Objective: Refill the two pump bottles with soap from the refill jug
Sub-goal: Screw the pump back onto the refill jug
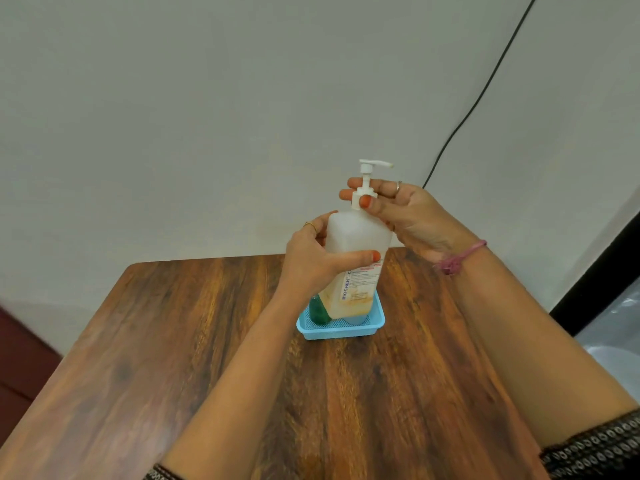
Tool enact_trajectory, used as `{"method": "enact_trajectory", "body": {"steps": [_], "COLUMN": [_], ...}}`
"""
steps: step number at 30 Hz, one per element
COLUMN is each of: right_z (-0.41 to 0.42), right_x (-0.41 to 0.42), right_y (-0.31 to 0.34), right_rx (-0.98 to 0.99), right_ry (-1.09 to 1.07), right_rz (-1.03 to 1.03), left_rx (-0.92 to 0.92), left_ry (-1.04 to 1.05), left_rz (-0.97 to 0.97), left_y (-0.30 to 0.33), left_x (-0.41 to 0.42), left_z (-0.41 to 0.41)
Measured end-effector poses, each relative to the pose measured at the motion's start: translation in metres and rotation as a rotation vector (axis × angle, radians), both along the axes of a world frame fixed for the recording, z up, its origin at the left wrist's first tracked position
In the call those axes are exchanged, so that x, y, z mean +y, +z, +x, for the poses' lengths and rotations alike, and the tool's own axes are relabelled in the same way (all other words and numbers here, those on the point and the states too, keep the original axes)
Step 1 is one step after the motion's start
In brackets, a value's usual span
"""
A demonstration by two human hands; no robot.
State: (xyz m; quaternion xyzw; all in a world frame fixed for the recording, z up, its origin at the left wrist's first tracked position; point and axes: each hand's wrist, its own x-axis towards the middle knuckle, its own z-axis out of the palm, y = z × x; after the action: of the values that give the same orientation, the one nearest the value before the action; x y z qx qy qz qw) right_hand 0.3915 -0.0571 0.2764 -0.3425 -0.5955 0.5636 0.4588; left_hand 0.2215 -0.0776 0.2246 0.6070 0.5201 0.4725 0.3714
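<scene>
Wood table (173,341) | translucent pump bottle (356,258), white pump, amber soap low

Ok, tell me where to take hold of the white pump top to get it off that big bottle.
Grip the ribbed collar at the base of the pump, not the thin stem or the nozzle, which points right. Come from the right side, as the right hand does, fingers wrapping round the collar. The left hand holds the translucent bottle upright by its body above the blue tray, likely steadying it against the twist.
</scene>
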Motion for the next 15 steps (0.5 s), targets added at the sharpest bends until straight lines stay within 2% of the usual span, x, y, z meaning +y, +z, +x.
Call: {"method": "enact_trajectory", "body": {"steps": [5,11,15], "right_z": [0.0,0.013,0.009], "right_x": [0.002,0.004,0.005], "right_y": [0.0,0.005,0.007], "right_rx": [0.002,-0.192,-0.203], "right_ry": [-0.004,0.071,-0.048], "right_rz": [0.024,0.037,0.1], "left_rx": [-0.015,-0.002,-0.003], "left_ry": [-0.001,-0.015,-0.013], "left_rz": [0.006,-0.001,0.0], "left_y": [0.001,-0.001,0.0], "left_x": [0.0,-0.002,-0.003], "left_z": [-0.001,0.0,-0.001]}}
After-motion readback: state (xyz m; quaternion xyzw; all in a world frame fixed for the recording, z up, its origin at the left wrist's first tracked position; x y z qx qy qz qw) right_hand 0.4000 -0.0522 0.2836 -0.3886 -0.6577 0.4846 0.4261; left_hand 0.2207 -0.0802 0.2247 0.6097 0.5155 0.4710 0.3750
